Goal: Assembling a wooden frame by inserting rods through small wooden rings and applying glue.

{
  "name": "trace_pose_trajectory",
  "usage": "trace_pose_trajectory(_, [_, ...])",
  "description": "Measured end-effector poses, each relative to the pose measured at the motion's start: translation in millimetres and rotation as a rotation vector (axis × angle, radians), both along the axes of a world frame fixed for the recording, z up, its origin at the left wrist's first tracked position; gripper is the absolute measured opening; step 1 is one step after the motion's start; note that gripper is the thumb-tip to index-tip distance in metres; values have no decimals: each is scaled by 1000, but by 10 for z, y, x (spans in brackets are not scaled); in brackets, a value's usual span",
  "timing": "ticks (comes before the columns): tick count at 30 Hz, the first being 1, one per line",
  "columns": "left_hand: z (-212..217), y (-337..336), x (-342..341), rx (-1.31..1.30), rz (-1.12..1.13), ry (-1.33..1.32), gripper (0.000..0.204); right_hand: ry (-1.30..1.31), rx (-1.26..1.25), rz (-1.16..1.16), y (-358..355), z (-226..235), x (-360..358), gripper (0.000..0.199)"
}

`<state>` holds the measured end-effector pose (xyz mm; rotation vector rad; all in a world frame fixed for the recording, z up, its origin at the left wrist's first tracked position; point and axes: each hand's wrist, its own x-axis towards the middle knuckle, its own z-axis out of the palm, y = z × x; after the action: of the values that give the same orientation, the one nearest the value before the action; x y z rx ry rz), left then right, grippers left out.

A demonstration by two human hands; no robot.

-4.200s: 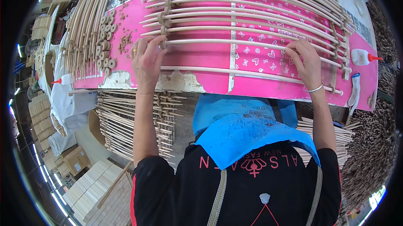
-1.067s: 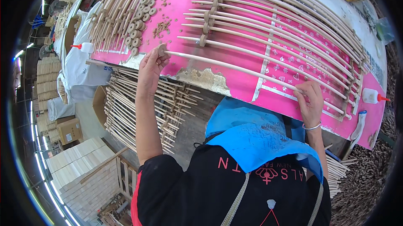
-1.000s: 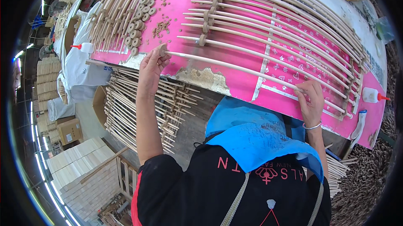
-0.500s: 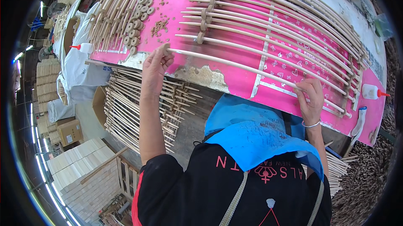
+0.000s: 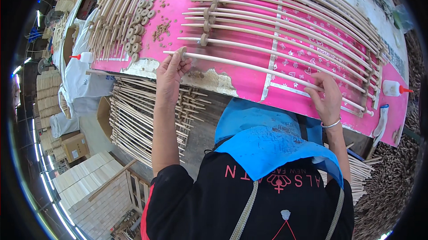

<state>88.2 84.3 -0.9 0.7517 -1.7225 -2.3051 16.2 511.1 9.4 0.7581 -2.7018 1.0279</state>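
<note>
Left hand (image 5: 174,65), nearly closed, pinches a round brown wooden ring (image 5: 182,53). Right hand (image 5: 327,96) loosely pinches the long pale wooden rod (image 5: 246,65) between them

1. The left forearm (image 5: 165,128) rises almost straight up from the lower edge, close to upright.
2. The left wrist (image 5: 167,98) runs nearly in line with that arm.
3. The left hand (image 5: 173,69) is drawn into a pinch, its fingers curled inward.
4. The right forearm (image 5: 339,147) comes up from the lower right, leaning slightly left.
5. The right hand (image 5: 327,97) bends leftward, fingers above and thumb below, curved toward each other.
6. Both hands stand well apart, the left higher in view.
</note>
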Motion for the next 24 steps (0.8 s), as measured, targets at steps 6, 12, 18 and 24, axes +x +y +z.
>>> trace_pose_trajectory(6, [-39,69,-17,8,-20,7,35,-9,23,27,73,-91,3,16])
trace_pose_trajectory(12, [-81,59,-14,-2,-56,-10,34,-120,-57,-5,22,-54,5,13])
trace_pose_trajectory(18, [-8,189,-52,-2,-33,-59,33,-15,29,6,85,-122,-32,13])
trace_pose_trajectory(24, [-64,-80,96,-993,72,-65,34,-29,25,7,127,-151,-56,14])
